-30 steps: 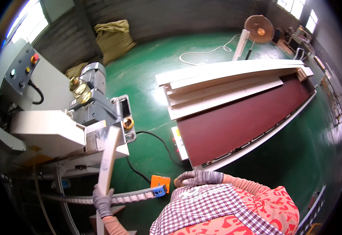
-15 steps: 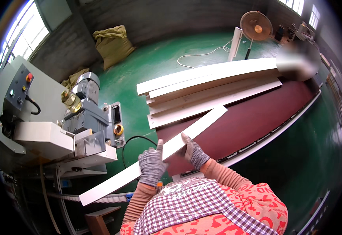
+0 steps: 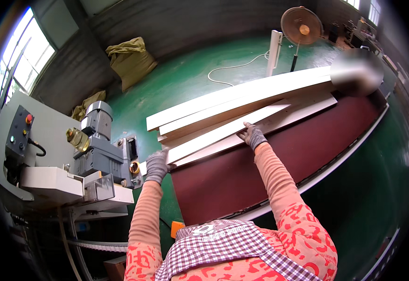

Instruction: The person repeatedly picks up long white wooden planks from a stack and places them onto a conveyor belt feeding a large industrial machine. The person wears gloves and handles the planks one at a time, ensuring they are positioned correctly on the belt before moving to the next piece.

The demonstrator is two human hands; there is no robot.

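A long white board (image 3: 209,138) lies slantwise over the near side of a stack of white boards (image 3: 256,89). My left hand (image 3: 156,167), in a grey striped glove, is closed round the board near its left end. Farther along its near edge, my gloved right hand (image 3: 253,136) grips the same board, thumb on top; the fingers beneath are partly hidden. Part of the board's left tip shows beyond my left hand. Whether the board fully rests on the stack or is slightly raised, I cannot tell. Under the stack is a dark red tabletop (image 3: 260,164).
A grey machine with a motor (image 3: 99,119) and a button panel (image 3: 20,131) stands at left. Beyond the table are a white post (image 3: 273,52), a round fan (image 3: 302,25) and a cable on the green floor (image 3: 185,70). A full sack (image 3: 131,63) leans by the wall.
Both my hands have moved the board away from my body and onto the stack's near side. My left hand has shifted left, nearer the board's end; my arms now reach farther out.
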